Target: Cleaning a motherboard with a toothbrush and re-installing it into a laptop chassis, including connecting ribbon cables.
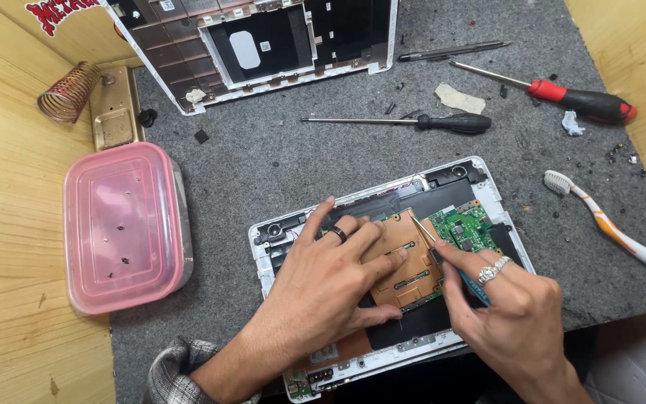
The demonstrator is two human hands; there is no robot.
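Chassis: opened white laptop base (pixel 499 198), plastic, rounded corners, lying on a grey felt mat (pixel 263 157); dark inner panels show beneath the board.
Board: green circuit board (pixel 466 224), partly covered by a flat copper-coloured shield (pixel 405 262) with narrow slots, sitting mid-chassis.
Left hand (pixel 330 288): laid flat, fingers spread and pressing on the copper shield; dark ring on one finger; plaid cuff at the wrist.
Right hand (pixel 514 310): fingers pinched shut around a thin metal tool (pixel 425 232) with a blue handle; silver ring on one finger.
Tool tip: rests on the upper edge of the copper shield, just beside the left fingertips, where shield meets green board.
Obstruction: both hands hide the lower half of the board; cannot tell what lies under them.
Upper mat: second white laptop shell (pixel 263 45) with brown foil panels; black-handled screwdriver (pixel 413 121); red-and-black screwdriver (pixel 562 96); black pen (pixel 450 51).
Right edge: white and orange toothbrush (pixel 614 228), well apart from the chassis.
Left side: pink translucent plastic tub (pixel 125 224) holding small dark screws; copper coil spring stand (pixel 69 91) on wood.
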